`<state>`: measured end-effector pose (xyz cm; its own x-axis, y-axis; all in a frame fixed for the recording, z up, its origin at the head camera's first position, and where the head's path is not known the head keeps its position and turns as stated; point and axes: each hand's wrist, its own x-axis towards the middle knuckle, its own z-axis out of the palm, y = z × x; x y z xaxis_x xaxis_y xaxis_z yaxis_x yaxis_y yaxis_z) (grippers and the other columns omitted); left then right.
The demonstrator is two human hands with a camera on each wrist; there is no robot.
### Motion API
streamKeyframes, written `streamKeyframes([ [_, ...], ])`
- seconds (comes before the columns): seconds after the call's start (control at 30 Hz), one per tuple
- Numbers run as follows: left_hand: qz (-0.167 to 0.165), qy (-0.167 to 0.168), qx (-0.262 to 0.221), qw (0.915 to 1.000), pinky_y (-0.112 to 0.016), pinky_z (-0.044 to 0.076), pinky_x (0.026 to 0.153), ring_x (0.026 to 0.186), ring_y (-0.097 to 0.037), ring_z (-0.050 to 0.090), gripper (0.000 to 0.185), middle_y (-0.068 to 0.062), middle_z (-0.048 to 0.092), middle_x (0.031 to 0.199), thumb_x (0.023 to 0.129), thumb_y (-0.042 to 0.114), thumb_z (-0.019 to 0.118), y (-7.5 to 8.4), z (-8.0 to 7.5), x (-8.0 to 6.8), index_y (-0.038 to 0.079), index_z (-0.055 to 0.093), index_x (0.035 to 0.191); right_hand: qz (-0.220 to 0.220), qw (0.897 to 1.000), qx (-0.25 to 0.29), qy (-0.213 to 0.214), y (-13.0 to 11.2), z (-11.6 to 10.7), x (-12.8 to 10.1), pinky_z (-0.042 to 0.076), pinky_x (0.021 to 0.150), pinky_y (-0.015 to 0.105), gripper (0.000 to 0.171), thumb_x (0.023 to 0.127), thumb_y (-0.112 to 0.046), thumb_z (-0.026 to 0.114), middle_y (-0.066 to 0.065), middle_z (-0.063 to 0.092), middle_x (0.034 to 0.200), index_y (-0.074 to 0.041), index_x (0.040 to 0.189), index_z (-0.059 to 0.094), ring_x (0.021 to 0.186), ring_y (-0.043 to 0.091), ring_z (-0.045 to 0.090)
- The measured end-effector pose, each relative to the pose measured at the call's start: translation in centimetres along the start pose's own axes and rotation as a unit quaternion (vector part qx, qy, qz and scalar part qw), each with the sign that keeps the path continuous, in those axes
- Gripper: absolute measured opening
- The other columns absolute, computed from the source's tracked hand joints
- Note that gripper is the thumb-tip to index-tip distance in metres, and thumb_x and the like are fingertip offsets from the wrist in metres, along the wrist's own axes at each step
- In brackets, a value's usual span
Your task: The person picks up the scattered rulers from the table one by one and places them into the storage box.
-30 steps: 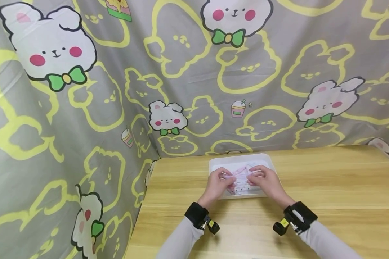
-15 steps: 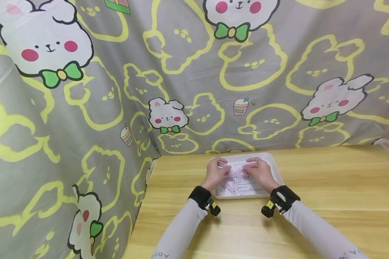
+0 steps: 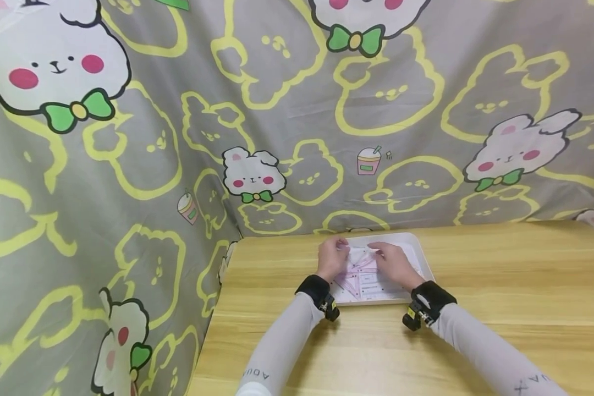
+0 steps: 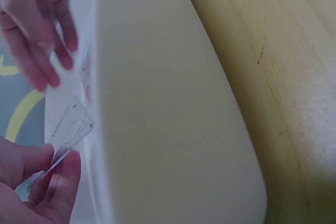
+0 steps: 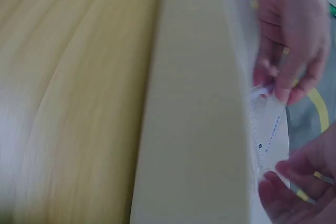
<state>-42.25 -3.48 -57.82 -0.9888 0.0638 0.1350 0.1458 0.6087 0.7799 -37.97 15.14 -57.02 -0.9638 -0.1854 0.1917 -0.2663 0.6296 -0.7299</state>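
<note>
My left hand (image 3: 333, 259) is over the left side of a white tray (image 3: 412, 240). Its thumb and fingers pinch a clear set square (image 4: 73, 125) with a printed scale and lettering, tilted on edge in the left wrist view. Across from it my right hand (image 3: 395, 266) hovers over the tray's right side. Its fingers (image 5: 273, 184) are loosely bent and come close to the far end of the set square in the right wrist view. Pink-edged clear triangles (image 3: 352, 281) lie in the tray between my hands, partly overlapping.
A wooden table (image 3: 505, 280) bears the tray near its back edge. Behind and to the left hangs a grey curtain (image 3: 406, 148) with cartoon rabbits. The tray's outer wall (image 4: 157, 98) fills much of both wrist views.
Both hands pinched thin clear pieces over the tray before. My right fingers have since loosened and lifted away, while my left hand has shifted slightly back. More pink-edged pieces show in the tray.
</note>
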Motion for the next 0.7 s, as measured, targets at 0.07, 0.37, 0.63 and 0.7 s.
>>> streamKeyframes([
  [0.07, 0.007, 0.005, 0.013, 0.9999, -0.031, 0.055, 0.080, 0.090, -0.019, 0.070, 0.005, -0.005, 0.075, 0.094, 0.093, 0.004, 0.074, 0.1, 0.2, 0.2, 0.009, 0.075, 0.097, -0.058, 0.997, -0.048, -0.012, 0.0, 0.2, 0.0, 0.047, 0.106, 0.062, 0.033, 0.099, 0.005, 0.055, 0.035, 0.064, 0.131, 0.014, 0.130, 0.063, 0.122, 0.052, 0.061],
  [0.37, 0.001, 0.035, 0.050, 0.9981, -0.037, 0.055, 0.086, 0.096, -0.025, 0.068, 0.011, -0.009, 0.074, 0.098, 0.089, 0.006, 0.080, -0.2, 0.7, 0.1, 0.004, 0.075, 0.099, -0.154, 0.961, -0.204, -0.108, 0.2, 0.9, -0.9, 0.035, 0.111, 0.072, 0.039, 0.101, -0.005, 0.052, 0.034, 0.057, 0.142, 0.014, 0.134, 0.061, 0.136, 0.058, 0.047],
  [0.63, 0.040, 0.029, 0.145, 0.9882, -0.040, 0.052, 0.090, 0.100, -0.030, 0.066, 0.022, -0.013, 0.073, 0.102, 0.086, 0.007, 0.083, 0.9, 0.1, -0.5, 0.002, 0.073, 0.105, -0.133, 0.952, -0.245, -0.125, 0.0, 1.1, -1.4, 0.025, 0.112, 0.078, 0.045, 0.102, -0.013, 0.051, 0.028, 0.052, 0.151, 0.008, 0.142, 0.057, 0.143, 0.057, 0.039],
  [0.7, 0.053, 0.025, 0.166, 0.9844, -0.040, 0.051, 0.091, 0.101, -0.031, 0.066, 0.022, -0.013, 0.074, 0.102, 0.086, 0.006, 0.083, 1.2, 0.0, -0.5, 0.002, 0.074, 0.106, -0.132, 0.953, -0.245, -0.121, -0.2, 1.3, -1.5, 0.025, 0.112, 0.079, 0.046, 0.102, -0.013, 0.051, 0.028, 0.052, 0.151, 0.008, 0.142, 0.058, 0.142, 0.057, 0.039],
])
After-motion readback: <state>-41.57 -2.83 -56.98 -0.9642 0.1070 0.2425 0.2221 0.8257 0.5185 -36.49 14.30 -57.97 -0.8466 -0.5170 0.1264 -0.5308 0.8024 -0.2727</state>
